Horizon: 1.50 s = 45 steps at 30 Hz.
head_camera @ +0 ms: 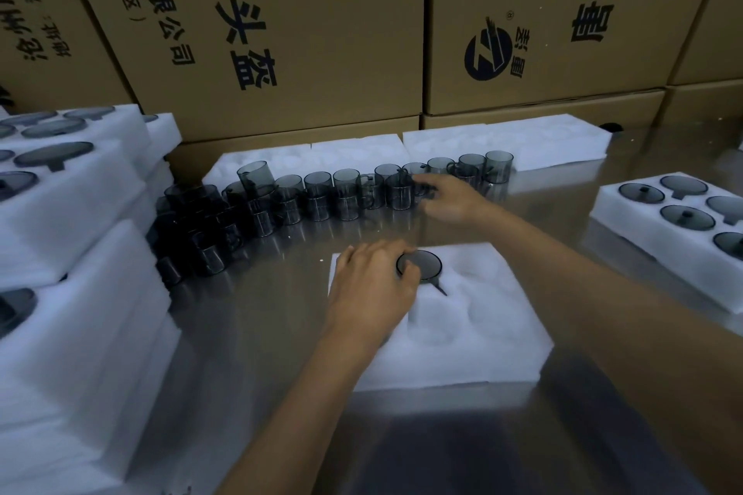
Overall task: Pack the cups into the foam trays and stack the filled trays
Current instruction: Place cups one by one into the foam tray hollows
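Observation:
A white foam tray (474, 346) lies on the steel table in front of me. One smoky grey glass cup (422, 267) sits in its far-left pocket, handle pointing toward me and right. My left hand (372, 285) rests on the tray with fingers curled against that cup's rim. My right hand (450, 201) reaches to a long row of loose grey cups (345, 193) at the back, fingers among the cups near the row's right part; whether it holds one is unclear.
Stacks of filled foam trays (68, 237) stand at the left. Another filled tray (675, 237) lies at the right. Empty foam trays (534, 141) lean behind the cup row, in front of a wall of cardboard boxes (321, 32).

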Motion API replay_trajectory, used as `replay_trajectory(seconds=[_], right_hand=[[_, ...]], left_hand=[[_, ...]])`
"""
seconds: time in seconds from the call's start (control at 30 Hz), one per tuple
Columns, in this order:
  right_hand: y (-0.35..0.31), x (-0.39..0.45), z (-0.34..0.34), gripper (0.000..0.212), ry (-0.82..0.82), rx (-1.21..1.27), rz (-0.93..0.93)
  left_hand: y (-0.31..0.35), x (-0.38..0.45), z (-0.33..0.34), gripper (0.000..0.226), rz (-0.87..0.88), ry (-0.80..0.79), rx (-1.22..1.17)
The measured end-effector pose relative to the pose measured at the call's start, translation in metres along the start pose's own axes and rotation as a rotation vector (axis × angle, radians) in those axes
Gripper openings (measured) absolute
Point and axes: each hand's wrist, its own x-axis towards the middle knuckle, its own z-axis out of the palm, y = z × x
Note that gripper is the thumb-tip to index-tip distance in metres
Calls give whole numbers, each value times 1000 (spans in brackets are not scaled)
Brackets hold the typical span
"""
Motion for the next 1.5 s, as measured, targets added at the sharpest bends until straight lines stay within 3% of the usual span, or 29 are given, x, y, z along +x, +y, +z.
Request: replay_trajectory(seconds=[0.13,0.2,0.3,0.37,0.63,0.77,0.87,1.0,1.1,1.3,1.5], right_hand=[[-9,37,10,68,-54,-176,11],[-6,48,19,57,-67,-228,44],[2,53,31,23,73,-224,18],[5,52,31,13,128,-214,-3],[17,14,6,24,86,151,-150],[14,-44,-18,46,187,397,-175],[18,-88,-29,61,198,359,-107],[25,-120,-34,52,218,316,-84],[27,-120,-33,41,223,281,-21],[37,-125,-47,49,14,398,33],[51,-118,-47,23,-46,348,-41]], left_hand=[[-4,3,-1,30,9,-31,3],[-6,4,-1,31,11,-41,-3],[-8,5,-1,30,13,-45,-11],[-9,6,0,28,10,-46,-17],[-10,7,-1,27,-3,-67,-24],[-8,9,-5,27,-23,-120,-28],[-2,10,-12,31,-15,-151,-74],[24,12,-21,39,102,-131,-242],[45,12,-14,42,137,-211,-333],[45,19,-3,39,56,-291,-489],[34,15,14,27,27,-136,-401]])
